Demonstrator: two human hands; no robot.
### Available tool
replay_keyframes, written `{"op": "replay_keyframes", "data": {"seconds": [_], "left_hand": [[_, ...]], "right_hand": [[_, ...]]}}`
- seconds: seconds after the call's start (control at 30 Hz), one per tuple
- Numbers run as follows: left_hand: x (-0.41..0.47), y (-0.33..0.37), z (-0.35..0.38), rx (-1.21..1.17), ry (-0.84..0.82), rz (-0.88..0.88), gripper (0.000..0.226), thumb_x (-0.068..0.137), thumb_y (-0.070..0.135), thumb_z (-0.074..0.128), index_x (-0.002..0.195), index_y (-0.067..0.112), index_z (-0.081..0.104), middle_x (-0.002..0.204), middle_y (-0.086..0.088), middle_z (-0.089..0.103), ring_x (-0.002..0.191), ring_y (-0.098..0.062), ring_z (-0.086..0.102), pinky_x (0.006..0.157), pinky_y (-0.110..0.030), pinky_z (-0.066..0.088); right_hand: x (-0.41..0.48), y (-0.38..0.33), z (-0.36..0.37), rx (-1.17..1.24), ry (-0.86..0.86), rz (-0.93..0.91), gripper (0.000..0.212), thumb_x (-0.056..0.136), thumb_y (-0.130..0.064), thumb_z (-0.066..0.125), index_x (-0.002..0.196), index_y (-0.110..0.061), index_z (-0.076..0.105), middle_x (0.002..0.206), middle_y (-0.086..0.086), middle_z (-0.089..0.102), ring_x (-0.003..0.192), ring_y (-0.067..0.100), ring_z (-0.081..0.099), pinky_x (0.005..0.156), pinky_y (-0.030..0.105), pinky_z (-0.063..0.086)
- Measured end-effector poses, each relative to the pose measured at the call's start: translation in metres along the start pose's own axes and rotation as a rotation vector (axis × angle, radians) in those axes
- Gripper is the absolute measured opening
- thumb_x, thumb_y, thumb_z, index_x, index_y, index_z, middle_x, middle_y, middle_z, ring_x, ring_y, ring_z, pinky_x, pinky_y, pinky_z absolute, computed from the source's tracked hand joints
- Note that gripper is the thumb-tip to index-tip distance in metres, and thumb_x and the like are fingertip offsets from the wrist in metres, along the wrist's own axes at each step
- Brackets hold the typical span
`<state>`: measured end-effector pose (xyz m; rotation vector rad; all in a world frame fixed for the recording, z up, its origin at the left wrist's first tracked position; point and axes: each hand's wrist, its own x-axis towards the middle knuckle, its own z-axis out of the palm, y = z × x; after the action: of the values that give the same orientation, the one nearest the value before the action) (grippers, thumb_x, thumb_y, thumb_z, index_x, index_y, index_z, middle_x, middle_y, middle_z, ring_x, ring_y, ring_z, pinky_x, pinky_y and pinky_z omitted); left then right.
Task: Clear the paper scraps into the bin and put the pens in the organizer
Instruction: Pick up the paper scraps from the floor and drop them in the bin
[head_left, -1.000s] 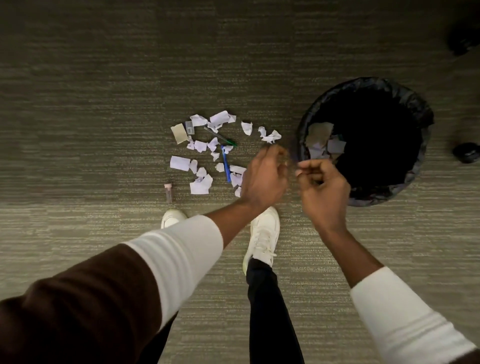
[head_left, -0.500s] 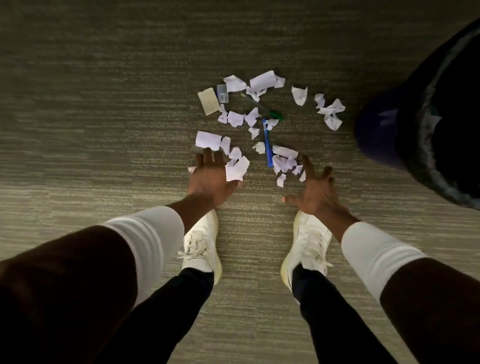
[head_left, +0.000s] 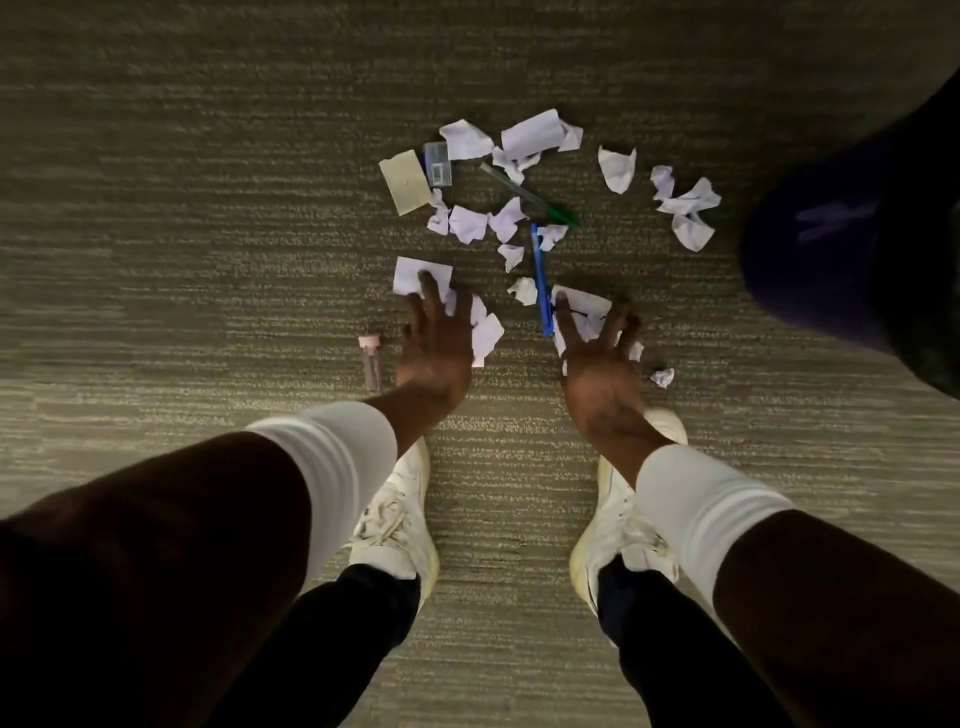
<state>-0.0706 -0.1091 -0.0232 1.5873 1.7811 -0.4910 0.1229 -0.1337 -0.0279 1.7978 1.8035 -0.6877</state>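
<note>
Several white paper scraps (head_left: 530, 135) lie scattered on the carpet ahead of my feet. A blue pen (head_left: 540, 280) lies among them, pointing away from me, and a green pen (head_left: 530, 197) lies slanted just beyond it. My left hand (head_left: 434, 343) is spread flat over the nearest left scraps (head_left: 485, 332). My right hand (head_left: 597, 369) has its fingers apart on a white scrap (head_left: 582, 306) right of the blue pen. The bin is mostly hidden behind a dark blue blurred shape (head_left: 821, 249) at the right edge. No organizer is in view.
A small clear tube with a pink cap (head_left: 370, 361) lies left of my left hand. A beige card (head_left: 406, 182) and a small clear box (head_left: 437, 163) sit at the pile's far left. My white shoes (head_left: 400, 519) stand just behind my hands.
I turned from the bin and bent towards the pile. Both hands dropped to the floor and have slid forward onto the nearest scraps.
</note>
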Motion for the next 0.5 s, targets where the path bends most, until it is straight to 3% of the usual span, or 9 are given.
{"op": "replay_keyframes", "data": {"seconds": [0.07,0.17,0.23,0.37,0.5], "left_hand": [[-0.008,0.005,0.006,0.039,0.024,0.12,0.08,0.1,-0.006,0.054,0.165,0.021,0.014,0.174,-0.023,-0.009,0.16,-0.051,0.007,0.121,-0.059,0.04],[-0.014,0.01,0.012,0.138,0.04,0.226,0.07,0.102,-0.007,0.04,0.164,0.016,0.018,0.172,-0.028,-0.001,0.159,-0.052,0.011,0.118,-0.058,0.043],[-0.011,0.01,0.01,0.16,0.061,0.229,0.069,0.1,-0.006,0.041,0.163,0.015,0.022,0.169,-0.03,0.009,0.155,-0.052,0.019,0.111,-0.055,0.048],[-0.003,0.005,0.011,0.189,0.073,0.363,0.058,0.093,-0.005,0.051,0.148,0.01,0.044,0.154,-0.023,0.035,0.138,-0.042,0.043,0.099,-0.05,0.057],[-0.009,0.008,0.01,0.196,0.04,0.402,0.056,0.093,-0.012,0.05,0.146,0.006,0.047,0.148,-0.02,0.042,0.13,-0.038,0.048,0.098,-0.047,0.057]], "right_hand": [[0.002,-0.002,-0.002,-0.073,0.012,-0.045,0.073,0.112,-0.014,0.037,0.167,-0.033,-0.007,0.167,0.04,-0.002,0.153,0.058,0.02,0.1,0.061,0.055],[0.006,-0.009,-0.009,-0.143,0.051,-0.089,0.064,0.109,-0.004,0.029,0.168,-0.024,0.013,0.167,0.037,0.018,0.147,0.054,0.039,0.092,0.053,0.059],[0.01,-0.01,-0.014,-0.17,0.065,-0.106,0.063,0.106,-0.003,0.035,0.165,-0.023,0.026,0.165,0.032,0.028,0.14,0.054,0.047,0.085,0.051,0.061],[0.018,-0.005,-0.012,-0.16,0.072,-0.18,0.052,0.107,-0.001,0.037,0.157,-0.015,0.037,0.16,0.03,0.032,0.137,0.052,0.046,0.082,0.053,0.06],[0.017,-0.004,-0.012,-0.076,0.101,-0.164,0.042,0.109,-0.007,0.039,0.149,-0.011,0.05,0.151,0.022,0.044,0.128,0.043,0.056,0.087,0.05,0.062]]}}
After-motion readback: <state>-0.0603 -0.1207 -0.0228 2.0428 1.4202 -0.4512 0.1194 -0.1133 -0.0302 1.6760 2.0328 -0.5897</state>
